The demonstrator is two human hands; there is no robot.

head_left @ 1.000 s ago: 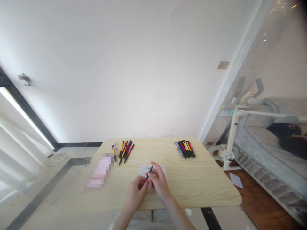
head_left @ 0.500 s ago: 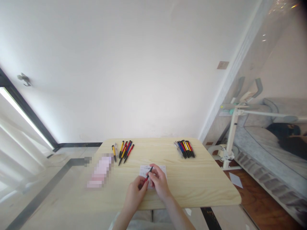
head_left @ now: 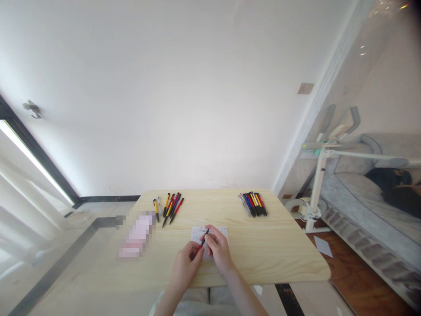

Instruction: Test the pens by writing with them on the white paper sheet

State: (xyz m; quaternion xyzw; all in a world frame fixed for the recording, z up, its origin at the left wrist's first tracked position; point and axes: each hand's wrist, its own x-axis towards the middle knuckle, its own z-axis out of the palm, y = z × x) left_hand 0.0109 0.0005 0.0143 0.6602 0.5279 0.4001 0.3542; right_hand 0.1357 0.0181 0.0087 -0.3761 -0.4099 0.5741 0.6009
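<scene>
A red and black pen (head_left: 204,237) is held slantwise between my two hands above a white sheet of paper (head_left: 198,232) with marks on it. My left hand (head_left: 187,260) pinches the red end. The fingers of my right hand (head_left: 217,248) are closed around the black end. My hands cover much of the sheet. On the left part of the table lies a loose group of pens (head_left: 169,210) in yellow, red, blue and black. A tighter row of pens (head_left: 254,205), some of them clear or white, lies on the right.
The pale wooden table (head_left: 276,250) stands against a white wall. A blurred pink and white item (head_left: 137,235) lies at its left edge. To the right are a white exercise machine (head_left: 317,184) and a grey sofa (head_left: 355,197). Curtains (head_left: 29,219) hang at the left.
My right fingers have shifted slightly on the black end of the pen. Both hands and the pen groups stay in nearly the same place.
</scene>
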